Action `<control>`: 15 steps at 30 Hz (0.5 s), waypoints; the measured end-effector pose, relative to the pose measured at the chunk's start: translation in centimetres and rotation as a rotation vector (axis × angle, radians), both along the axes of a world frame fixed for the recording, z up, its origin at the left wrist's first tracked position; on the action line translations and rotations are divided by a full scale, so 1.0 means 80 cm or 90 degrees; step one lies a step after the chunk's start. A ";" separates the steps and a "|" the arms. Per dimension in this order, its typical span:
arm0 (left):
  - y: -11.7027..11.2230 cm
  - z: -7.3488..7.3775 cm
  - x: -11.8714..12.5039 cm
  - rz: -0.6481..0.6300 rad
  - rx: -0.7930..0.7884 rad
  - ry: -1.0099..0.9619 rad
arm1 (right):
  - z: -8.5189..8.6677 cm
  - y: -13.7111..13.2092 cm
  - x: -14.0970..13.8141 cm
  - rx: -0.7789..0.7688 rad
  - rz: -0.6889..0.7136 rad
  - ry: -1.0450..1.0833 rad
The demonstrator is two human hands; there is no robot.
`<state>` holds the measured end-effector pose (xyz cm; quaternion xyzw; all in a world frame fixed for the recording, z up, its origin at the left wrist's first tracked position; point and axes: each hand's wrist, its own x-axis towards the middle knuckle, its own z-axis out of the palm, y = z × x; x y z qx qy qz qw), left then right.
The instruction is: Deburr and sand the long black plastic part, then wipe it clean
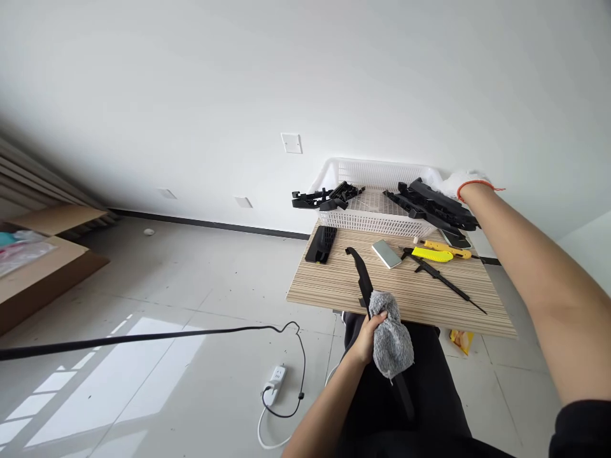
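Observation:
My left hand (pixel 368 336) is closed round a grey fluffy cloth (pixel 392 336) wrapped about a long black curved plastic part (pixel 359 270), at the near edge of the small wooden table (pixel 334 283). My right hand (pixel 461 184) wears a white glove and reaches out to the far right end of the white plastic basket (pixel 372 219), beside long black parts (pixel 432 205) lying across it. Its fingers are hidden from me.
On the table lie a black grille piece (pixel 321 243), a small silver box (pixel 386 254), a yellow utility knife (pixel 442 248), a yellow tool (pixel 432 255) and a thin black rod (pixel 446 284). More black parts (pixel 327 197) overhang the basket's left. A power strip (pixel 277 376) with cable lies on the floor; cardboard boxes (pixel 42 261) stand at left.

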<state>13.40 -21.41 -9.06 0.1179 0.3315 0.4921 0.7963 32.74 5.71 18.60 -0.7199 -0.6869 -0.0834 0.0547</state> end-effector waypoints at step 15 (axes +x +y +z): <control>-0.011 -0.008 0.008 0.018 0.067 0.001 | -0.306 -0.391 -0.083 -0.126 0.268 0.377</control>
